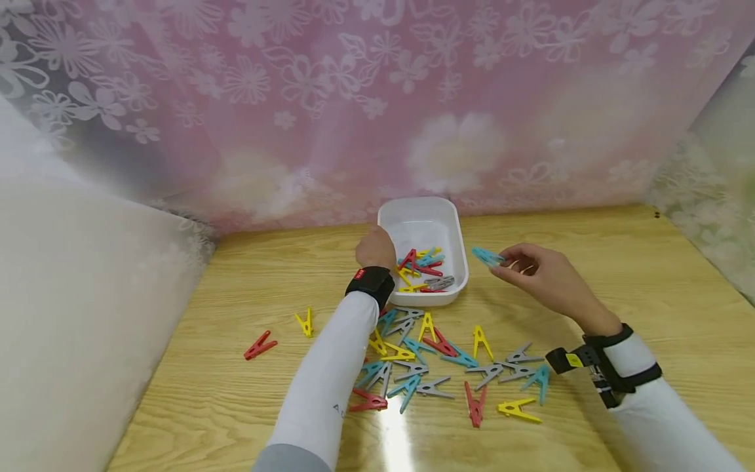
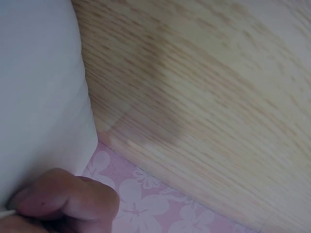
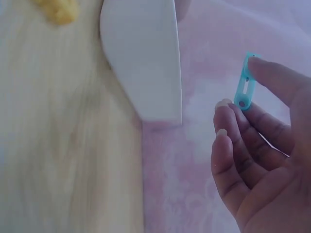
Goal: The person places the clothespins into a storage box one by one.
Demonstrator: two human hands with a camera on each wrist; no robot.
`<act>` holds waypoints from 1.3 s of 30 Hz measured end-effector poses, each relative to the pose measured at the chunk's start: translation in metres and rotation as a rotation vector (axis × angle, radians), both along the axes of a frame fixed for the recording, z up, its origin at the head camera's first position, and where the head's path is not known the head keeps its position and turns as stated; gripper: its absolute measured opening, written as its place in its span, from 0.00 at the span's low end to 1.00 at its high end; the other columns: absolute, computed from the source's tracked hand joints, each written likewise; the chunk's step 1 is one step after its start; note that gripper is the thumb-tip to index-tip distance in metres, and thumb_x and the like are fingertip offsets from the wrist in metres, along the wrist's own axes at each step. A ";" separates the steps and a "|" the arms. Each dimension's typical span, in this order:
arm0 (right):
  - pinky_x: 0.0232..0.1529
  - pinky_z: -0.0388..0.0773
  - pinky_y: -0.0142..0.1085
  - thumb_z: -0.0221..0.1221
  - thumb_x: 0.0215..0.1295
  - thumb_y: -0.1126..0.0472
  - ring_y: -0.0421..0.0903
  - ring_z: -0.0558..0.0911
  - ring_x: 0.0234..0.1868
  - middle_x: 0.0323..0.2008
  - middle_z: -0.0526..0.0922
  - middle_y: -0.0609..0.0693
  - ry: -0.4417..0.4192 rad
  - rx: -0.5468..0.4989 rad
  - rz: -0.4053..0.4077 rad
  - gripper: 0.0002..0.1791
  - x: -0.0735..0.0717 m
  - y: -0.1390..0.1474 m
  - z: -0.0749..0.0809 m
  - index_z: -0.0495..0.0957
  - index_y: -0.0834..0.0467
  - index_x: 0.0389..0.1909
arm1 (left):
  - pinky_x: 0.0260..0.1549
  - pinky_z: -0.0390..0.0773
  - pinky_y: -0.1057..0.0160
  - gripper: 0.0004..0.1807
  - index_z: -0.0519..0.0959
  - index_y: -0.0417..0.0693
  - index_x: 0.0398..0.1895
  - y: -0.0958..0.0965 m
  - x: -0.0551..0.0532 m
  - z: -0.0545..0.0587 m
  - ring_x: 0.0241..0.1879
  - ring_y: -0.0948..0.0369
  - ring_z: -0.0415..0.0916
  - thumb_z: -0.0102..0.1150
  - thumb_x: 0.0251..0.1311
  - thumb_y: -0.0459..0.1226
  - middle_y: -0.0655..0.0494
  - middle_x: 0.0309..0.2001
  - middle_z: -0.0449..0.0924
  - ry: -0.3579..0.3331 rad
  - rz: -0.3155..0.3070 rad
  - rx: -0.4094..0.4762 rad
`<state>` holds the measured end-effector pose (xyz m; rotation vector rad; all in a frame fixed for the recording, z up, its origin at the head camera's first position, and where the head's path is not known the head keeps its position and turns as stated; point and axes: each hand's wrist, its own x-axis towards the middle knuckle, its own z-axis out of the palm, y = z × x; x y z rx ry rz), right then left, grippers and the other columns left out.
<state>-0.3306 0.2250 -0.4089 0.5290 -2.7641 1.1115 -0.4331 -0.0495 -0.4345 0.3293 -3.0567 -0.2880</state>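
A blue clothespin (image 1: pixel 487 256) is pinched between the thumb and fingers of my right hand (image 1: pixel 545 278), held up just right of the white plastic tub (image 1: pixel 463 262). In the right wrist view the same clothespin (image 3: pixel 246 87) sits between thumb and forefinger, with the other fingers loosely bent. My left hand (image 1: pixel 376 248) grips the tub's left rim; the left wrist view has its fingers (image 2: pixel 63 196) curled at the edge of the white wall (image 2: pixel 43 87). Inside the tub lies a small heap of red, yellow, blue and grey clothespins (image 1: pixel 421 262).
Many loose clothespins (image 1: pixel 413 370) spread over the wooden table (image 1: pixel 236 406) in front of the tub. A red clothespin (image 1: pixel 259 345) and a yellow one (image 1: pixel 305 322) lie apart at left. Behind the tub hangs a pink flowered cloth (image 1: pixel 354 131).
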 end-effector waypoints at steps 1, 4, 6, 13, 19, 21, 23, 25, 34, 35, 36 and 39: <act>0.33 0.75 0.36 0.61 0.63 0.47 0.45 0.78 0.33 0.33 0.80 0.49 -0.006 -0.011 0.004 0.20 -0.002 -0.005 0.001 0.78 0.58 0.47 | 0.26 0.80 0.60 0.15 0.71 0.38 0.51 0.001 0.000 0.000 0.28 0.55 0.81 0.47 0.71 0.40 0.47 0.31 0.82 0.003 0.003 0.007; 0.34 0.76 0.38 0.61 0.63 0.46 0.46 0.78 0.33 0.33 0.80 0.50 -0.019 -0.035 0.018 0.21 -0.010 -0.019 0.005 0.78 0.58 0.47 | 0.26 0.80 0.60 0.14 0.71 0.39 0.51 0.002 0.002 0.000 0.28 0.55 0.81 0.47 0.71 0.40 0.47 0.30 0.82 0.008 0.014 0.015; 0.35 0.76 0.40 0.61 0.63 0.46 0.46 0.78 0.33 0.34 0.80 0.51 -0.022 -0.047 0.026 0.22 -0.016 -0.028 0.008 0.78 0.59 0.48 | 0.26 0.80 0.60 0.15 0.71 0.39 0.51 0.002 0.003 0.001 0.27 0.55 0.81 0.46 0.71 0.40 0.47 0.29 0.82 0.011 0.016 0.019; 0.40 0.77 0.46 0.63 0.61 0.45 0.49 0.79 0.42 0.53 0.77 0.57 -0.073 -0.034 0.103 0.32 -0.022 -0.038 0.008 0.71 0.60 0.61 | 0.27 0.80 0.60 0.15 0.72 0.39 0.51 0.005 0.004 0.003 0.29 0.56 0.82 0.44 0.72 0.41 0.48 0.31 0.83 0.008 0.007 0.005; 0.42 0.75 0.46 0.60 0.65 0.47 0.48 0.79 0.43 0.54 0.76 0.56 -0.090 -0.021 0.106 0.27 -0.013 -0.023 0.000 0.73 0.59 0.59 | 0.25 0.80 0.61 0.14 0.71 0.40 0.50 0.004 -0.002 0.000 0.28 0.57 0.81 0.45 0.72 0.41 0.48 0.31 0.83 0.008 0.014 -0.022; 0.42 0.75 0.45 0.59 0.66 0.49 0.47 0.79 0.42 0.54 0.76 0.56 -0.087 -0.008 0.110 0.25 -0.010 -0.016 -0.003 0.74 0.58 0.58 | 0.25 0.80 0.61 0.14 0.71 0.40 0.51 0.002 -0.003 0.000 0.27 0.57 0.81 0.45 0.72 0.41 0.48 0.31 0.82 -0.002 0.015 -0.027; 0.41 0.75 0.45 0.59 0.67 0.50 0.47 0.79 0.42 0.53 0.77 0.56 -0.088 0.006 0.115 0.22 -0.007 -0.009 -0.006 0.75 0.58 0.56 | 0.25 0.80 0.61 0.14 0.71 0.40 0.51 0.000 -0.004 0.000 0.28 0.57 0.81 0.45 0.72 0.41 0.48 0.31 0.83 -0.009 0.016 -0.033; 0.41 0.75 0.45 0.58 0.67 0.51 0.47 0.79 0.42 0.52 0.77 0.56 -0.091 0.019 0.119 0.21 -0.002 -0.001 -0.009 0.76 0.58 0.55 | 0.26 0.80 0.60 0.14 0.71 0.40 0.52 -0.001 -0.004 0.000 0.29 0.56 0.82 0.44 0.72 0.40 0.48 0.33 0.83 -0.014 0.020 -0.031; 0.39 0.77 0.37 0.59 0.67 0.55 0.42 0.79 0.39 0.47 0.79 0.53 -0.091 0.084 0.154 0.17 0.025 0.034 -0.027 0.78 0.59 0.52 | 0.27 0.81 0.59 0.15 0.70 0.39 0.53 0.001 -0.003 0.004 0.29 0.55 0.81 0.45 0.71 0.40 0.47 0.33 0.82 -0.046 0.026 -0.004; 0.38 0.77 0.36 0.59 0.67 0.55 0.41 0.79 0.39 0.47 0.79 0.52 -0.104 0.082 0.166 0.17 0.028 0.037 -0.029 0.78 0.59 0.52 | 0.27 0.81 0.59 0.16 0.70 0.39 0.53 0.001 -0.002 0.004 0.29 0.55 0.81 0.45 0.71 0.40 0.47 0.33 0.82 -0.051 0.021 -0.007; 0.38 0.76 0.36 0.59 0.67 0.54 0.40 0.79 0.39 0.46 0.79 0.52 -0.125 0.078 0.177 0.17 0.030 0.039 -0.030 0.78 0.59 0.52 | 0.27 0.80 0.60 0.16 0.70 0.39 0.53 0.000 -0.002 0.004 0.29 0.55 0.81 0.45 0.72 0.41 0.47 0.32 0.82 -0.051 0.019 -0.010; 0.37 0.76 0.35 0.60 0.66 0.54 0.38 0.78 0.38 0.44 0.79 0.50 -0.202 0.059 0.219 0.18 0.037 0.047 -0.034 0.78 0.59 0.52 | 0.25 0.80 0.60 0.16 0.70 0.38 0.54 0.000 -0.002 0.004 0.28 0.56 0.81 0.44 0.72 0.40 0.47 0.31 0.82 -0.042 0.014 -0.013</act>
